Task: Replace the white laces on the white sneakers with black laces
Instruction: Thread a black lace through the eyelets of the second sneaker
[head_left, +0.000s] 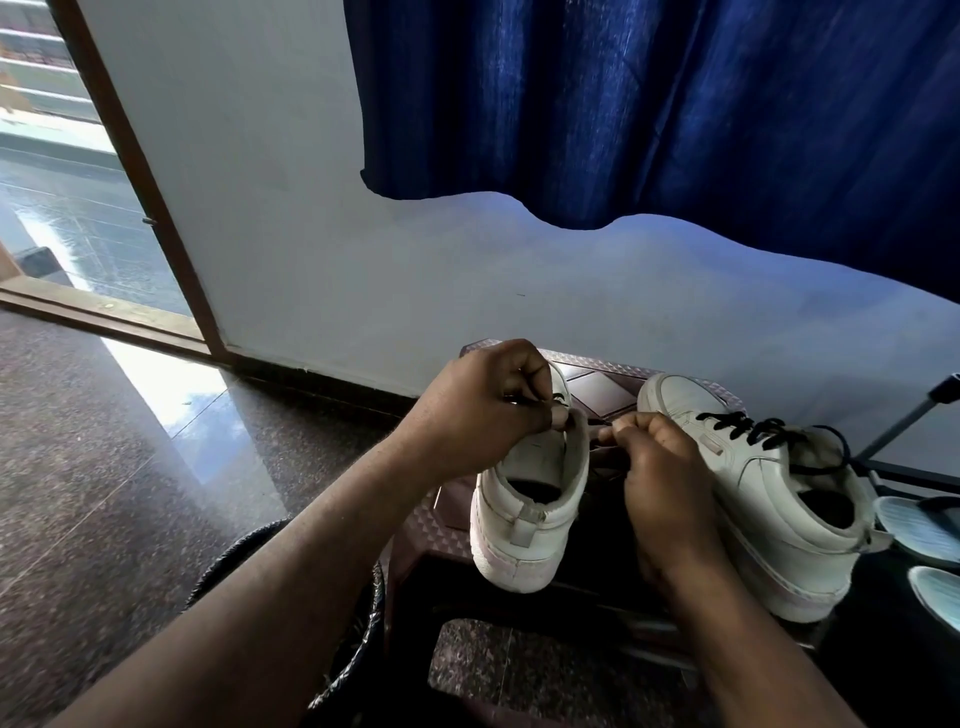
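Note:
Two white sneakers stand on a brown plastic stool (608, 387), heels toward me. The right sneaker (769, 499) carries a black lace (748, 428) threaded through its eyelets, with loose ends hanging near the collar. The left sneaker (530, 499) is between my hands. My left hand (483, 410) pinches its upper edge and a thin black lace (597, 423) at the eyelets. My right hand (660, 467) pinches the same lace just to the right. My left hand hides the front of that shoe.
A blue curtain (675, 104) hangs over the white wall behind the stool. An open doorway (78, 208) is at the left over a polished stone floor (104, 441). Light sandals (924, 530) lie at the right edge, beside a metal rack leg (904, 421).

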